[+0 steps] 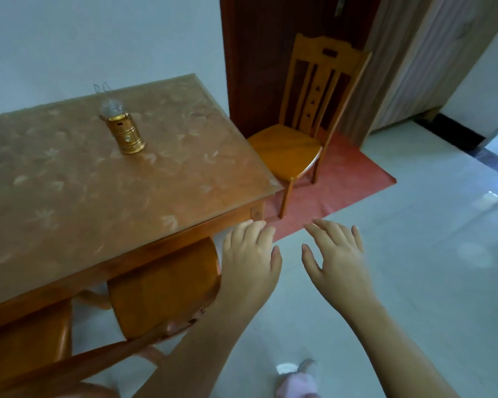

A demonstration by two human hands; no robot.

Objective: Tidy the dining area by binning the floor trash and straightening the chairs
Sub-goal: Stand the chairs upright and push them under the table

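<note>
**Desk:** What did the frame show, biggest thing first?

**Photographer:** The dining table (104, 179) filled the space to the left of both hands, a gold lantern (123, 130) standing on it well beyond the fingertips. One chair (167, 285) was tucked under the table edge, its seat touching or just beside the left hand (249, 259). A second chair (302, 124) stood farther ahead of the hands, on a red mat (342, 179) by a dark door (259, 67), angled away from the table.

**Desk:** And the hands?

**Photographer:** Both were spread flat, fingers loose, gripping nothing. The right hand (337, 254) hung over bare floor, apart from everything.

**Desk:** Any floor trash?

**Photographer:** None could be identified. Something pale and pinkish (296, 377) sat low behind the wrists; whether it was litter or a slipper could not be told.

**Desk:** What could have gone wrong from there?

**Photographer:** In my judgement, the far chair was the next job. Dragged by one corner, its legs could have rucked the mat or tipped it against the door. Pushed in too hard, it could have knocked the table and toppled the lantern. The near chair's back crossed just under the left forearm, so a careless step forward risked catching it.
</note>
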